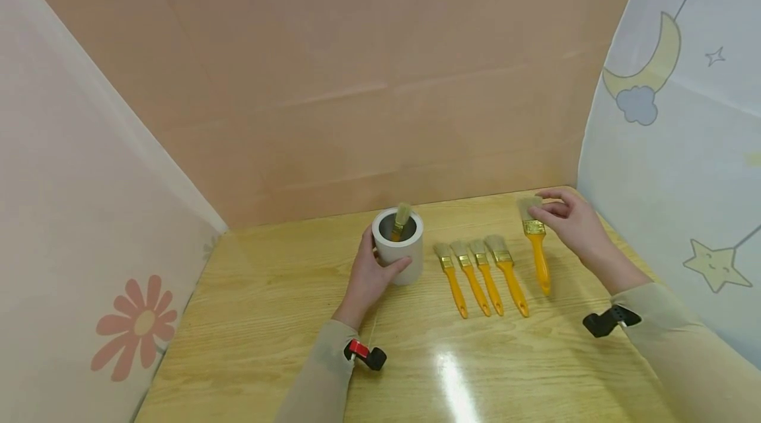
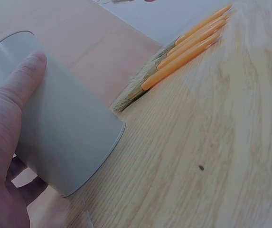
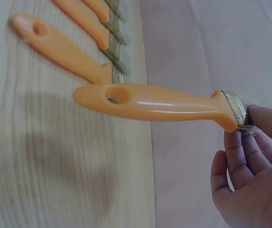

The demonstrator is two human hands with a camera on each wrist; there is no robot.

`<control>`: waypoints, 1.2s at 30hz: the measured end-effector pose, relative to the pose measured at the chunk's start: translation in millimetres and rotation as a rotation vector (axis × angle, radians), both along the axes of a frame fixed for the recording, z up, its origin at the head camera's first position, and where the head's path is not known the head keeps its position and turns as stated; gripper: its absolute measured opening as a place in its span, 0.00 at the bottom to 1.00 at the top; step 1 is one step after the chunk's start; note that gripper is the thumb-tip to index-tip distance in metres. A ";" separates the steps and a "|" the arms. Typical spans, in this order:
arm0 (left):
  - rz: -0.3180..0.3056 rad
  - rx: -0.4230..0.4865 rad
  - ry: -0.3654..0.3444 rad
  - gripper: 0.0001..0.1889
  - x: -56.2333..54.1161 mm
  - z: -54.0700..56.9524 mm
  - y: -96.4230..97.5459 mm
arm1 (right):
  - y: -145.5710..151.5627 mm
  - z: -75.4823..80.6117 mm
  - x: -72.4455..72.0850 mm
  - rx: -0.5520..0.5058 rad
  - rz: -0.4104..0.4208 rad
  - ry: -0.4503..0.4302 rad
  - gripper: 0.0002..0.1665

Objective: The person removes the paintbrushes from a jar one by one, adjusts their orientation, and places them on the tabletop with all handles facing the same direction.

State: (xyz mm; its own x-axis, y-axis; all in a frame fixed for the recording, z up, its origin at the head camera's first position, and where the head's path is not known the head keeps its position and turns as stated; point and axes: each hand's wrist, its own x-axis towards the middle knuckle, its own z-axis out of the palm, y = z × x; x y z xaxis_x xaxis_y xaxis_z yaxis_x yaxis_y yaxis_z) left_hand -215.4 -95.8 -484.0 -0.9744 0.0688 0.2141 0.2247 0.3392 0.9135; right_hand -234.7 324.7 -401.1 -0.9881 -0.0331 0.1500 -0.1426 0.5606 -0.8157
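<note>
A white cylindrical can (image 1: 409,263) stands upright on the table, and my left hand (image 1: 371,281) grips its side with the thumb across the front. Inside it leans a paintbrush (image 1: 402,215), bristles up and handle mostly hidden by the wall. At the right, my right hand (image 1: 565,221) pinches another paintbrush (image 1: 538,254) by its bristles. That brush's orange handle (image 3: 159,102) points away from the fingers, and in the right wrist view it appears raised off the table. Between the hands lie several more paintbrushes (image 1: 481,271) side by side, bristles toward the back.
The wooden table (image 1: 267,317) ends at a draped pinkish back wall (image 1: 357,112). Patterned cloth walls stand at the left (image 1: 89,178) and right (image 1: 672,165), the right one close to my right arm. Black camera mounts sit on both wrists.
</note>
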 end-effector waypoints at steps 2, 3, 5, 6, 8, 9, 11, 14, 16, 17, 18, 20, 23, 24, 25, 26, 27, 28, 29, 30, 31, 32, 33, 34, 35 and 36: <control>0.002 0.000 0.002 0.54 -0.5 -0.5 -0.5 | 1.9 -3.0 -1.2 0.016 0.000 -0.030 0.40; 0.003 -0.001 0.004 0.54 -0.8 -0.7 -0.8 | 3.0 -4.6 -1.8 0.018 0.000 -0.045 0.41; 0.005 -0.001 0.005 0.54 -1.3 -1.1 -1.3 | 5.0 -7.5 -3.1 0.019 0.001 -0.079 0.42; 0.005 -0.001 0.006 0.54 -1.6 -1.3 -1.4 | 6.0 -9.0 -3.6 0.019 0.000 -0.094 0.42; 0.005 -0.004 0.006 0.55 -2.2 -1.7 -1.6 | 8.3 -11.7 -4.1 0.014 0.003 -0.127 0.43; 0.005 -0.005 0.005 0.55 -2.5 -1.9 -1.7 | 9.6 -13.3 -4.5 0.015 0.004 -0.143 0.42; 0.005 -0.008 0.004 0.55 -2.8 -2.5 -1.8 | 11.7 -16.4 -4.8 0.022 0.005 -0.168 0.42; 0.000 -0.004 0.006 0.54 -3.0 -3.3 -1.6 | 14.5 -21.5 -5.7 0.021 0.014 -0.203 0.40; -0.007 0.002 0.016 0.54 -3.4 -4.3 -1.5 | 16.0 -25.4 -6.9 0.023 0.015 -0.217 0.38; -0.009 0.005 0.021 0.54 -3.6 -4.9 -1.5 | 16.7 -27.3 -7.6 0.023 0.015 -0.223 0.38; -0.011 0.008 0.025 0.54 -3.8 -5.5 -1.6 | 17.3 -29.1 -8.3 0.025 0.016 -0.230 0.37; -0.013 0.014 0.033 0.53 -4.3 -6.8 -1.8 | 18.2 -32.6 -9.9 0.033 0.014 -0.237 0.37; -0.013 0.014 0.039 0.53 -4.7 -7.8 -1.9 | 18.9 -37.0 -11.6 0.038 0.013 -0.246 0.37; -0.013 0.015 0.039 0.53 -4.8 -7.9 -1.9 | 19.0 -38.4 -12.2 0.037 0.015 -0.249 0.37; -0.013 0.015 0.038 0.53 -4.8 -7.9 -2.0 | 18.8 -39.7 -12.7 0.038 0.014 -0.251 0.37; -0.013 0.016 0.038 0.52 -4.8 -8.0 -2.0 | 18.7 -41.2 -13.4 0.040 0.014 -0.250 0.36; -0.014 0.017 0.037 0.52 -4.8 -7.9 -2.0 | 18.2 -42.4 -13.8 0.043 0.016 -0.251 0.36; -0.013 0.017 0.035 0.52 -4.7 -8.0 -2.0 | 17.8 -43.6 -14.4 0.046 0.018 -0.255 0.36; -0.013 0.018 0.034 0.52 -4.5 -8.1 -2.0 | 17.2 -44.8 -14.7 0.053 0.017 -0.256 0.36; -0.013 0.019 0.033 0.52 -4.3 -8.1 -2.1 | 16.7 -46.1 -15.1 0.059 0.019 -0.255 0.35; -0.013 0.020 0.033 0.52 -4.1 -8.1 -2.1 | 16.2 -47.4 -15.5 0.065 0.020 -0.254 0.35; -0.013 0.019 0.034 0.52 -4.1 -8.4 -2.2 | 16.0 -48.8 -16.1 0.072 0.022 -0.251 0.35; -0.013 0.019 0.034 0.52 -4.0 -8.5 -2.3 | 15.4 -49.7 -16.3 0.077 0.022 -0.250 0.35; -0.012 0.019 0.034 0.52 -4.0 -8.8 -2.3 | 15.0 -50.7 -16.5 0.082 0.022 -0.249 0.35; -0.013 0.018 0.035 0.52 -4.1 -9.0 -2.4 | 14.5 -51.6 -16.6 0.088 0.022 -0.245 0.35; -0.012 0.017 0.035 0.52 -4.0 -9.3 -2.5 | 14.2 -52.7 -16.9 0.092 0.025 -0.242 0.35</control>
State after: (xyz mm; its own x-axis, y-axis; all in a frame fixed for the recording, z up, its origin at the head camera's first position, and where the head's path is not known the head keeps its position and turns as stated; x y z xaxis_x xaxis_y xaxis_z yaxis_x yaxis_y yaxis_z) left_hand -219.4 -98.4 -493.2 -0.9654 0.0768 0.2491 0.2605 0.3208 0.9106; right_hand -251.6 338.8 -453.8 -0.9936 -0.0602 -0.0951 0.0357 0.6327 -0.7736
